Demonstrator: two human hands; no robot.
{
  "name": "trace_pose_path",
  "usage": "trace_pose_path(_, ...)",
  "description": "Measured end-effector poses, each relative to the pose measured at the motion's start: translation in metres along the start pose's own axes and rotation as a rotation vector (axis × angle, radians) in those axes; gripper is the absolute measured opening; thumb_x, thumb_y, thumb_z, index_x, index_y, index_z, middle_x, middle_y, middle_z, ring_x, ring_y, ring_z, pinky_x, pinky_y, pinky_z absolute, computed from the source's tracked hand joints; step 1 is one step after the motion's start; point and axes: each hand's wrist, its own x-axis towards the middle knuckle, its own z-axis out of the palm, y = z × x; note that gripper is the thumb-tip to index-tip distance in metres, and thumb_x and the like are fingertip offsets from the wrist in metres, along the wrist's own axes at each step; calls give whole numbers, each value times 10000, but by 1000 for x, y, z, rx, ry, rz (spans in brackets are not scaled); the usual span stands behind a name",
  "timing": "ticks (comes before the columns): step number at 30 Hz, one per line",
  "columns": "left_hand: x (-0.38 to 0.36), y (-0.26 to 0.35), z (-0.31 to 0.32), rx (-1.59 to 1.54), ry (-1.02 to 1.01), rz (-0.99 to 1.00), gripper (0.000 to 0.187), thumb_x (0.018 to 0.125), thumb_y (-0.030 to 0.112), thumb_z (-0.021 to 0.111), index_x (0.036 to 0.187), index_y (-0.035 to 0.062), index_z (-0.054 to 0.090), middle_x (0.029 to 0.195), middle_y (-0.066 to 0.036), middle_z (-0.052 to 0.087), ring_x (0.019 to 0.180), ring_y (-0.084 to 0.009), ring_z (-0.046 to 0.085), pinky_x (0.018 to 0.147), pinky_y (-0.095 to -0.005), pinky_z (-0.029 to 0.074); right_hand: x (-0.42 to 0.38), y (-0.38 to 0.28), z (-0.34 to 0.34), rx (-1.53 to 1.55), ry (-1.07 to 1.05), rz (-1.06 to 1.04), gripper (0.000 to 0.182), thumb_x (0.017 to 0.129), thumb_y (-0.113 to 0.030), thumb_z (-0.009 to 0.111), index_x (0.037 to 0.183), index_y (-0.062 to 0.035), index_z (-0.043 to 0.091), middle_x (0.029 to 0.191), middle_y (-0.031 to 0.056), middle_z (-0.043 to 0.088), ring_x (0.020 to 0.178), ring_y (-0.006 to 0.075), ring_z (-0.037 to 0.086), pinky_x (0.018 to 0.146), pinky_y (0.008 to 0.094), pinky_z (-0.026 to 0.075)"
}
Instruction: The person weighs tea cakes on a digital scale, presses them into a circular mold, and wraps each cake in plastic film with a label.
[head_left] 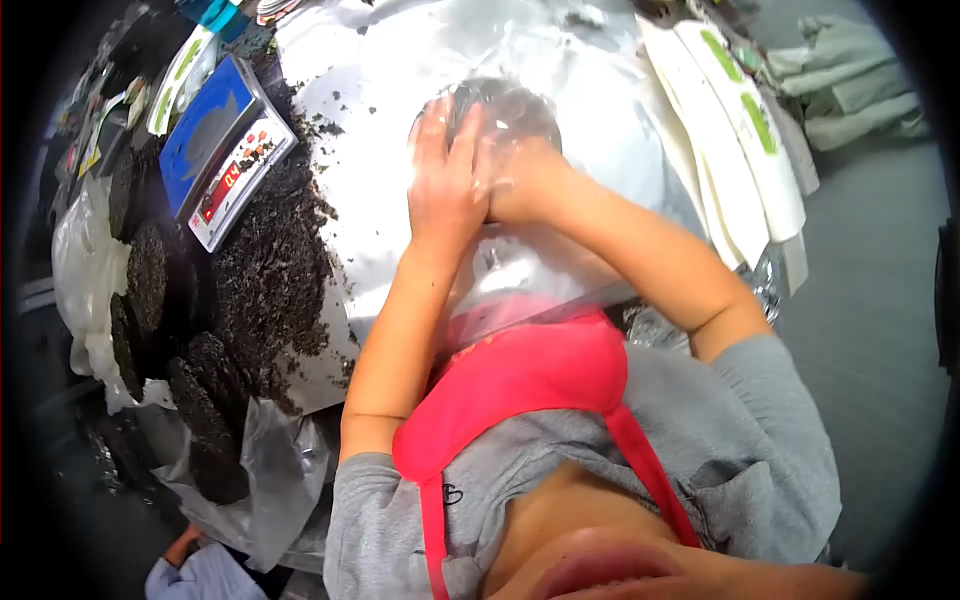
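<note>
My left hand [447, 192] lies with its fingers stretched out over a dark round cake [520, 104] on the white worktop. My right hand [525, 182] is right beside it, on the near side of the cake. Its fingers are partly hidden by the left hand and by glare. Clear plastic film [540, 262] overlaps the cake and the hands, wrinkled and shiny, and reaches down to my red apron [530, 375].
Left of my arms, loose dark crumbly material [270, 270] surrounds a blue-topped digital scale [215, 145]. Dark flat discs [205, 400] stand by plastic bags [280, 480]. White printed packaging [735, 130] and greyish cloth [840, 80] are at right. Another person's sleeve [205, 575] shows bottom left.
</note>
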Motion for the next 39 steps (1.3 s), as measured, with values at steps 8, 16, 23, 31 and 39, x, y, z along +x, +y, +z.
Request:
trace_pose_path(8, 11, 15, 9, -2, 78, 78, 546, 737, -7, 633, 1275, 85, 627, 1340, -201, 544, 1225, -380, 519, 1035, -452, 428, 2, -16, -50, 149, -174, 20, 278, 892, -257, 525, 834, -96, 744, 886, 144, 738, 852, 280, 717, 766, 420, 555)
trace_pose_path(16, 6, -10, 14, 59, -324, 76, 353, 752, 7, 592, 1099, 30, 653, 1137, -142, 666, 1081, -308, 620, 965, -423, 460, -63, -1, -91, 139, -160, -203, 304, 850, -214, 649, 1052, 7, 703, 1112, 187, 684, 1067, 301, 651, 906, 425, 488)
trace_pose_path(23, 12, 12, 13, 419, -531, 275, 350, 808, 147, 587, 1114, -3, 668, 1119, -148, 654, 1110, -315, 576, 950, -434, 431, -37, 47, -78, 1165, -19, 473, 719, 839, -248, 690, 1449, 32, 434, 1331, 163, 592, 1200, 213, 547, 1039, 339, 410)
trace_pose_path(31, 9, -15, -16, 112, -551, 305, 347, 793, 225, 699, 1079, 29, 693, 1243, -178, 618, 1250, -285, 522, 1057, -410, 370, 0, 59, -28, 754, 248, 508, 639, 837, -213, 704, 1446, -237, 513, 1252, 153, 667, 1096, 254, 669, 952, 307, 502)
trace_pose_path(39, 75, -56, -27, -1105, -633, -645, 763, 817, 244, 780, 1490, 131, 440, 1304, -105, 615, 1193, -216, 574, 1013, -350, 471, 11, 45, -35, 464, 200, 196, 554, 893, -227, 637, 1429, -308, 519, 1281, 98, 645, 1100, 317, 639, 982, 367, 496)
